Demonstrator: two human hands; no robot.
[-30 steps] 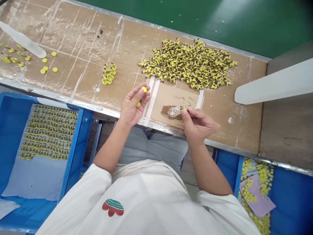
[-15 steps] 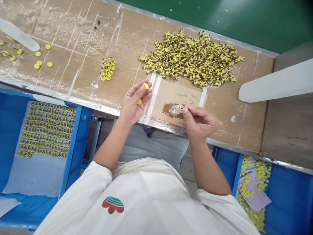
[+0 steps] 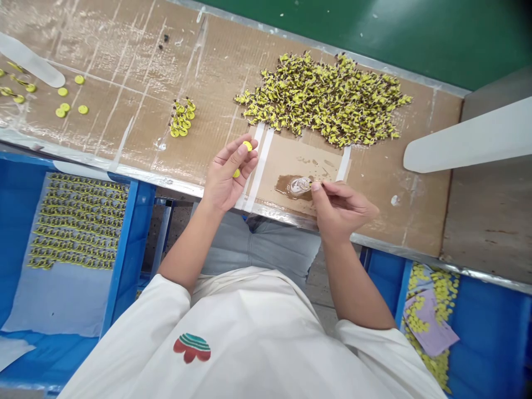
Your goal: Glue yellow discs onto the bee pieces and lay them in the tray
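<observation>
My left hand (image 3: 226,176) is closed over the bench, pinching a small round yellow disc (image 3: 248,146) between thumb and fingers. A second yellow disc (image 3: 236,173) rests against its lower fingers. My right hand (image 3: 343,208) pinches a small piece at the edge of a little clear dish (image 3: 298,186); the fingertips hide most of that piece, so its kind is unclear. Wet brown staining surrounds the dish on a taped cardboard sheet (image 3: 286,158). Beyond both hands lies a large heap of tiny yellow-and-dark figures (image 3: 328,100).
Left of my hands stands a cluster of figures on yellow discs (image 3: 182,117). Loose yellow discs (image 3: 64,107) lie farther left. Blue bins flank me: one holds rows of finished-looking pieces (image 3: 78,221), the other yellow discs (image 3: 444,293). A white bar (image 3: 465,138) juts in from the right.
The view has shifted very slightly. Both hands keep almost the same pose, with the right fingertips still at the dish's edge.
</observation>
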